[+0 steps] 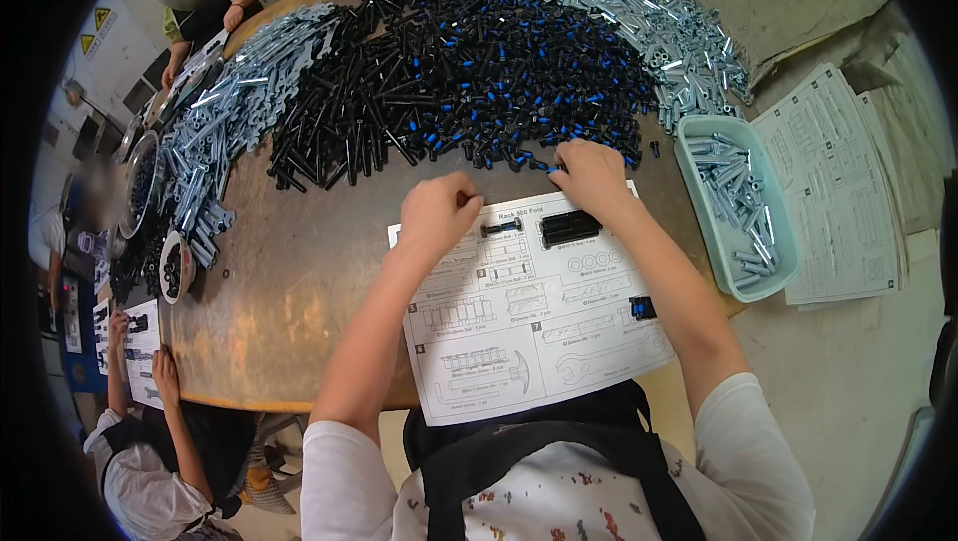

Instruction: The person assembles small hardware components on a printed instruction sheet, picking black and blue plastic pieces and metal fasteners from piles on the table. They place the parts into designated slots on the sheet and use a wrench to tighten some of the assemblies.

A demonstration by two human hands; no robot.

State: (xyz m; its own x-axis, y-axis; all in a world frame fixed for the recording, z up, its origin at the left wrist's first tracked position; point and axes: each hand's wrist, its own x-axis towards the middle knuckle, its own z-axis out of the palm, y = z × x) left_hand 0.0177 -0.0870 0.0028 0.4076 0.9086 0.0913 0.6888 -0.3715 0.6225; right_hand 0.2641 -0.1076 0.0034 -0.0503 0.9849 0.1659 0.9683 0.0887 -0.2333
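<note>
A: Starting at the left hand [437, 214] — curling into a loose fist, knuckles up, resting on the top edge of the white printed paper parts sheet [529, 311]. Holding anything? Impossible to tell, fingers folding under.

B: Right hand [591, 174] arching at the sheet's far corner, fingertips pressing down into the near edge of the big heap of short black bolts with blue tips [469, 72]. Pinching something small, perhaps; grip hidden beneath the fingers.

A: Lying on the sheet itself: one slim black bolt [502, 228] just beside the left hand, a tight cluster of black bolts [570, 227] under the right wrist, a small black-and-blue piece [643, 307] nearer the right forearm.

B: Spreading outward: dull, scuffed brown round metal table [289, 301], glinting silver zinc bolts piled at left [235, 107] and at upper right [649, 22].

A: Sitting at the right rim, a pale blue rounded plastic tray [711, 217] of silver bolts, overlapping a stack of white printed sheets [838, 192].

B: Getting cut off at the left edge: other people's arms, small bowls, more sheets; details too blurred.
</note>
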